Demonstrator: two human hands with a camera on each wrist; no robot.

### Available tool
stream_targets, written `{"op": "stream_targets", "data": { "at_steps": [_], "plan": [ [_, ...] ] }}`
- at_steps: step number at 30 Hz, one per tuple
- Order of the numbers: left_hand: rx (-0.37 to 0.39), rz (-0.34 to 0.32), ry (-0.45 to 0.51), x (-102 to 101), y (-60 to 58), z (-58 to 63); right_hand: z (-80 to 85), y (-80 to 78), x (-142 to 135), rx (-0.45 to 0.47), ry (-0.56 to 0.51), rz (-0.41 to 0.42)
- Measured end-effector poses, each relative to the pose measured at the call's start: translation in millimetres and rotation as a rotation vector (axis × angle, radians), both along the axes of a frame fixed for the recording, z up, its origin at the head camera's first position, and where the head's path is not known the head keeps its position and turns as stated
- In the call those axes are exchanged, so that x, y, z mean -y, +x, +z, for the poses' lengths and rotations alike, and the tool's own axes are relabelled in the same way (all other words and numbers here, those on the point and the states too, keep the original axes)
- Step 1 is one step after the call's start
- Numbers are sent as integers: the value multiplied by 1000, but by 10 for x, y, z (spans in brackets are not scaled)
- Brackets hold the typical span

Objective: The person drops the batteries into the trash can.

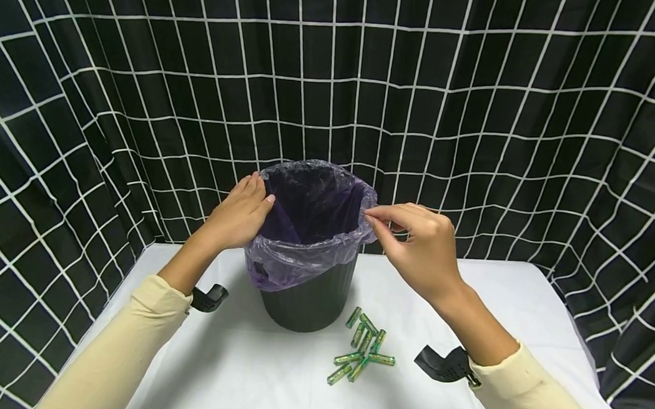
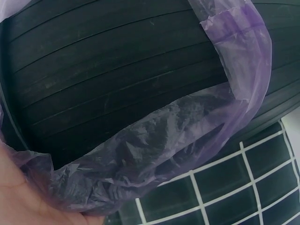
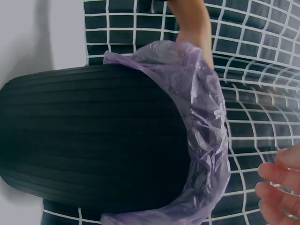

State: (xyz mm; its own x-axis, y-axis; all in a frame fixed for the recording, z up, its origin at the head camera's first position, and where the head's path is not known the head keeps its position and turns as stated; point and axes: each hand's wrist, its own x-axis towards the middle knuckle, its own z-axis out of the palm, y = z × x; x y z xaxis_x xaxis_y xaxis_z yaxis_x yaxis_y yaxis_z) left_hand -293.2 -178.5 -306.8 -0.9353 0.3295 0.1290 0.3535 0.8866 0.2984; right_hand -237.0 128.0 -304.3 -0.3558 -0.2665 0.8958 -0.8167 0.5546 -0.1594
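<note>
A dark ribbed bin (image 1: 307, 306) stands upright, lined with a thin purple plastic bag (image 1: 296, 262) folded out over its rim. My left hand (image 1: 238, 215) rests on the left rim with its fingers extended and thumb toward the opening. In the left wrist view, part of that hand (image 2: 33, 199) lies against the bag's edge. On the opposite side is my right hand (image 1: 421, 244), thumb and index tips close together, overlapping the bag's right edge in the head view. The right wrist view shows its fingers (image 3: 274, 192) loosely curled, a gap separating them from the bag (image 3: 211, 140).
Several small green-and-gold cylinders (image 1: 362, 350) lie in a loose heap on the white-covered table (image 1: 272, 376), right in front of the bin. Black cloth with a white grid (image 1: 336, 61) surrounds the table at the back and sides. Each wrist wears a black mount (image 1: 444, 363).
</note>
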Motion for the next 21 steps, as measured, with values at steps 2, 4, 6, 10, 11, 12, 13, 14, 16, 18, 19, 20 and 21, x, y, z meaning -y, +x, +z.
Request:
{"op": "stream_targets", "data": {
  "at_steps": [2,4,6,10,11,12,13,14,16,18,19,20,21],
  "plan": [
    [7,4,3,-6,-2,0,-47,38,-27,-3,-26,8],
    [9,4,4,-6,-4,0,-101,78,-58,9,-49,15],
    [10,4,3,-3,-4,7,-161,115,-94,25,-69,19],
    [1,-1,3,1,5,13,-274,180,-171,60,-96,16],
    [-3,-3,3,3,5,13,-300,190,-187,65,-99,14],
    [-6,-4,4,5,5,15,-327,199,-201,66,-105,11],
    [-6,-5,5,6,5,14,-353,211,-213,71,-107,8],
    [-5,-4,5,6,5,13,-381,224,-226,77,-107,3],
    [-5,-5,4,6,7,11,-438,245,-254,86,-104,-11],
    [-5,-7,4,4,9,7,-493,266,-282,102,-97,-30],
    [-6,-8,3,2,8,3,-517,275,-296,111,-93,-38],
    [-8,-10,3,0,8,1,-539,283,-310,123,-88,-46],
    [-11,-13,1,-2,5,-3,-560,287,-321,126,-83,-52]
  ]
}}
